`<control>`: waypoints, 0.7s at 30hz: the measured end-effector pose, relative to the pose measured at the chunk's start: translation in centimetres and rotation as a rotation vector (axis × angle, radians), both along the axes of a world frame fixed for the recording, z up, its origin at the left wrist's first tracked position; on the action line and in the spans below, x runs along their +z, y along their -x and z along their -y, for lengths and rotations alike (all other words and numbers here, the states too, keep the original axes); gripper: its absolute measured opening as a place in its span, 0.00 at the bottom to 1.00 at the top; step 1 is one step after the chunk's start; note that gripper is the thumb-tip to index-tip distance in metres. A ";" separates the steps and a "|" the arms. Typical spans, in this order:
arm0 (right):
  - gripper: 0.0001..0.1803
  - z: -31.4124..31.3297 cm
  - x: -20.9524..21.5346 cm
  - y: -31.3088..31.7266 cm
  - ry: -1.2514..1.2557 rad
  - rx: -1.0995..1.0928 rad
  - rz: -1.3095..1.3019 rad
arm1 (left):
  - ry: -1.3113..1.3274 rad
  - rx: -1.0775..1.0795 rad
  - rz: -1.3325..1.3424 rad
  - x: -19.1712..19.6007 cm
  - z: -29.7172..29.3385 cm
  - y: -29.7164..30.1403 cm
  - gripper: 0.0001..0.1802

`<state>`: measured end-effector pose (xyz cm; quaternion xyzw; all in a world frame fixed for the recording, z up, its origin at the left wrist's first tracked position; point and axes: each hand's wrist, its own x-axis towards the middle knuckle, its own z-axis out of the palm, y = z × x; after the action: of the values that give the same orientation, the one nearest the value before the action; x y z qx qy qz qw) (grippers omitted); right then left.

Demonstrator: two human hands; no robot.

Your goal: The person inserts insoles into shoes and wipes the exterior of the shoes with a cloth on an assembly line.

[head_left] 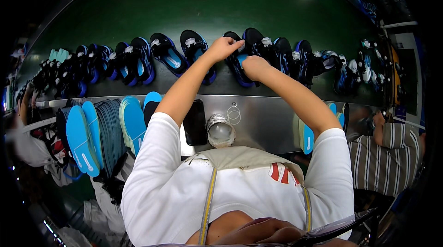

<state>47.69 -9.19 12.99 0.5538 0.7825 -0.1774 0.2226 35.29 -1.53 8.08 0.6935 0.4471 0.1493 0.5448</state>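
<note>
**Two hands at a shoe on a green belt**

Head view. A dark green conveyor belt (221, 2), smooth and matte with a faint sheen, curves across the upper picture. On it runs a row of black shoes with blue trim, lying side by side, openings up, several stuffed with pale rounded wads. Both forearms reach up from white short sleeves and meet at one shoe (241, 64) near the middle of the row, black with a blue insole (242, 58) showing in its mouth. The left hand (224, 47) is curled over the shoe's top edge, fingers bent and pinched at the collar. The right hand (254, 67) is closed into a loose fist on the same shoe, just beside the left, knuckles up; what its fingertips hold is hidden. The neighbouring shoe (195, 51) to the left lies apart from the hands.

Below the belt runs a brushed steel ledge (263, 117), flat and reflective. On it, between the arms, lie a black rectangular slab (195, 122) and a round clear-topped jar (220, 131), with thin wire rings (234, 114) just beside it. Stacks of foam insoles (83, 138), blue and teal, long and rounded, stand on edge at lower left; a few more (307, 138) lean at right. A person in a striped shirt (385, 159) sits at the far right.
</note>
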 end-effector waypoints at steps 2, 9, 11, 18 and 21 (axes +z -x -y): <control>0.08 0.2 -2.2 -0.4 -0.109 0.071 -0.038 | 0.017 -0.025 -0.015 -0.1 -0.1 -0.1 0.32; 0.08 1.4 -3.8 -1.2 -0.235 0.132 -0.230 | -0.005 -0.065 -0.062 -0.2 0.0 0.5 0.30; 0.08 2.0 -4.1 -1.0 -0.275 0.170 -0.298 | -0.006 -0.052 -0.034 -0.1 0.7 0.6 0.29; 0.07 0.6 -5.4 0.1 -0.159 -0.008 -0.189 | -0.091 -0.048 -0.023 -0.8 1.5 0.8 0.28; 0.10 -1.1 -4.5 0.5 0.160 0.004 -0.058 | -0.108 -0.074 -0.091 -0.6 1.7 0.9 0.29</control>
<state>47.16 -8.08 8.53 0.5272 0.7730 -0.2550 0.2438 34.37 -3.18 7.48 0.7442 0.4367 0.1210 0.4908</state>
